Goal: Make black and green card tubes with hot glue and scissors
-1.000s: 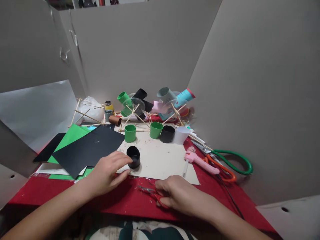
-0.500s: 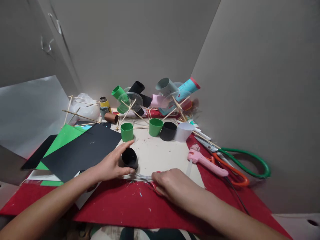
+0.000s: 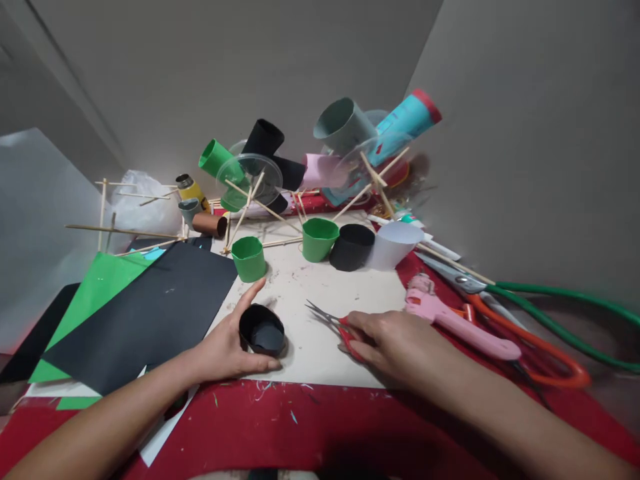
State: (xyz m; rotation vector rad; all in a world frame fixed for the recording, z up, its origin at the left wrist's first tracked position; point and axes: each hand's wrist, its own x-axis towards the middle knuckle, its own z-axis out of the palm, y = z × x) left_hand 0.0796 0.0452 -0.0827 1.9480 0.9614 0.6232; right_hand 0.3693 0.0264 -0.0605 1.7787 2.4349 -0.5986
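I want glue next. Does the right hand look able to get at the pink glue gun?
Probably yes: the pink glue gun lies just beside the right hand, nothing between them, but its fingers hold small red scissors.

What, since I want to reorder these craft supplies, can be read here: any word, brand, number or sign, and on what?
No text is legible.
Yellow bottle: any label too blurred.
Teal tube with red cap: no readable print.
Small white tube with a teal band: too small to read.
Black paper cup in the left hand, small red scissors in the right hand: no markings seen.
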